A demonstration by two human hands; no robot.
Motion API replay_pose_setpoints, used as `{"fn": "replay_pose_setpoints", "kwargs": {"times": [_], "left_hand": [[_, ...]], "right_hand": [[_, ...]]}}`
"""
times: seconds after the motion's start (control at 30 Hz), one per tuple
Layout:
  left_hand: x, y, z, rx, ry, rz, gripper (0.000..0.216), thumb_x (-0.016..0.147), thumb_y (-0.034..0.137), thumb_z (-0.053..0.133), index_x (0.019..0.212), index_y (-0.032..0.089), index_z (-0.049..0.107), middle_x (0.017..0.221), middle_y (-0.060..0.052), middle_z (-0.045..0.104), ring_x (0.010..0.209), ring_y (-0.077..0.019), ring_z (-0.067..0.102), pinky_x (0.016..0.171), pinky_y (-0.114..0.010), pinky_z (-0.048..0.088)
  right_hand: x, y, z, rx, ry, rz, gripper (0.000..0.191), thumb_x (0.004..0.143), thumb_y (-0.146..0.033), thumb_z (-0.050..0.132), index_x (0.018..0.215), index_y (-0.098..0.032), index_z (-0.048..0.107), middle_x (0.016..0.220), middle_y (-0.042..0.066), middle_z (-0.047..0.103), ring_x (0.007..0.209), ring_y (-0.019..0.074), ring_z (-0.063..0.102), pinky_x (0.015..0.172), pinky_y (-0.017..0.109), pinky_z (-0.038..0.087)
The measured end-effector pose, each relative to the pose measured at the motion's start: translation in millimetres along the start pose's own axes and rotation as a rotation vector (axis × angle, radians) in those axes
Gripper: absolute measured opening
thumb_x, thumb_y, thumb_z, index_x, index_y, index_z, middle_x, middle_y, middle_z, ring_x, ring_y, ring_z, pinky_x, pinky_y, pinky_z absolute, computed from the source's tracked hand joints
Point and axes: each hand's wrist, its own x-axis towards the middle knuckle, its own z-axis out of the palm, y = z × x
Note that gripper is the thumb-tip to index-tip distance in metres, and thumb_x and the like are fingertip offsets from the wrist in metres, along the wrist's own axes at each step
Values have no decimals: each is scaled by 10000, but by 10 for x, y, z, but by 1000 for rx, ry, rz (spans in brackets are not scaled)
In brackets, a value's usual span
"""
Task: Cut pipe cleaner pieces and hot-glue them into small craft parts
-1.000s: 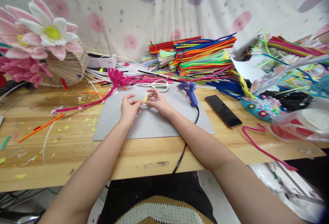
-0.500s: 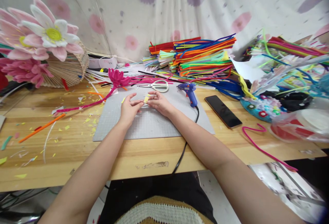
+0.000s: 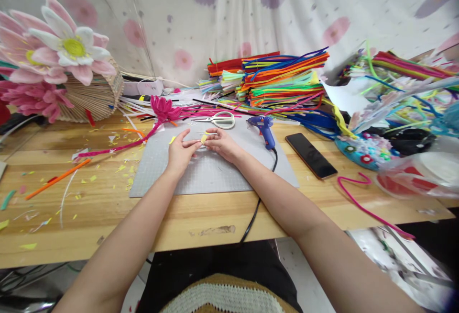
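Left hand [image 3: 180,152] and right hand [image 3: 223,144] meet over grey cutting mat [image 3: 211,172] on wooden counter [image 3: 107,217]. Fingertips of both closed in pinch on small yellow piece [image 3: 203,138], held just above mat between hands; thin pale strand seems attached, too small to be sure. Scissors [image 3: 220,120] just beyond hands, blue glue gun [image 3: 264,128] right of them, phone [image 3: 311,155] further right. Judgement: fine work wants steady pinch, wrists braced on mat, fingers kept off glue gun's nozzle.

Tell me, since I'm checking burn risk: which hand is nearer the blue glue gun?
Right. The right hand lies just left of the blue glue gun; the left hand is farther left.
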Motion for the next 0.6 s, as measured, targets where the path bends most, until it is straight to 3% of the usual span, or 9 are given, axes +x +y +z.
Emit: {"fn": "replay_pose_setpoints", "kwargs": {"times": [0.4,0.6], "left_hand": [[17,-17,-1,-47,20,4,645,576,230,732,1165,151,480,809,-46,653,648,-124,615,437,-168,436],[-7,18,3,-16,6,-18,666,559,233,729,1169,142,478,772,-35,642,643,-134,613,433,-178,437]], "right_hand": [[11,49,22,-140,-44,-122,513,527,-149,706,967,-210,449,766,-48,542,669,86,559,611,235,478],[30,29,21,-249,-64,-249,396,589,-234,678,921,-198,465,682,-55,549,609,74,524,558,209,437]]}}
